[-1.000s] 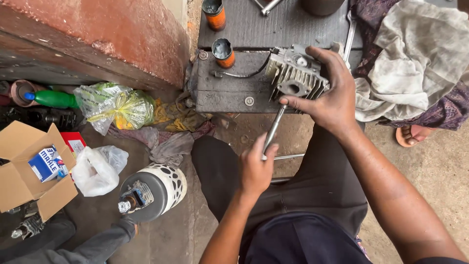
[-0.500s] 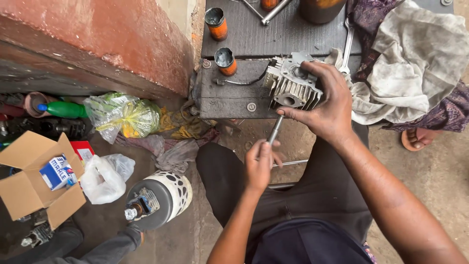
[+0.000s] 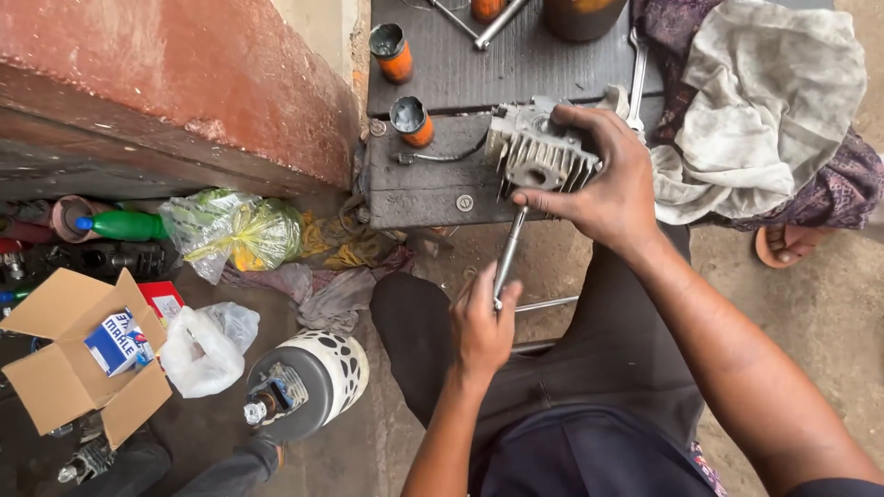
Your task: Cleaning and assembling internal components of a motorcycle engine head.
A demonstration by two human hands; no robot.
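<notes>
Your right hand [image 3: 603, 179] is closed over the finned metal cylinder part [image 3: 539, 152], pinning it at the front edge of the dark workbench [image 3: 419, 189], with your thumb under its lower fins. Your left hand [image 3: 481, 327] is wrapped tight around the lower end of a slim metal rod tool [image 3: 508, 253], which slants up until its tip touches the underside of the part, just below the bench's front edge. 2 orange-banded cans [image 3: 410, 120] stand on the bench toward its left edge, one behind the other, left of the part. A grey cloth [image 3: 755, 110] is heaped over the bench's right side, touching your right wrist. A spanner [image 3: 637, 74] lies just behind your right hand. On the ground to your left sit an open cardboard box [image 3: 64, 364], a white plastic bag [image 3: 207, 345] and a patterned helmet [image 3: 308, 377].
</notes>
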